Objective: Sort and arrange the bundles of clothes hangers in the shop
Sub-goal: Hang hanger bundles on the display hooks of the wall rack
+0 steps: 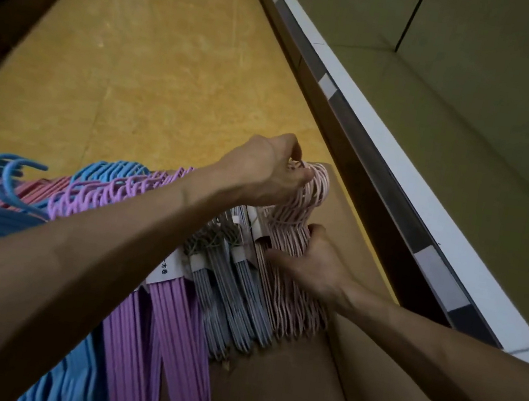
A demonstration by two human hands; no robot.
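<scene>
Both hands' fingers curled on pink hanger bundle (294, 267): left hand (269, 173) w/ hooks, right hand (313, 267) at necks.

pink hangers (279, 293): smooth coated wire | box (289, 388): matt cardboard | floor (161, 55): glossy

A shop aisle: a yellow floor (147, 53) runs between display shelving. Right of it stands a shelf (474, 136) whose edge carries a price-label strip (329, 87). Bundled hangers (168, 317) in several colours, paper-banded, fill a cardboard box (297, 379) beside it.
</scene>
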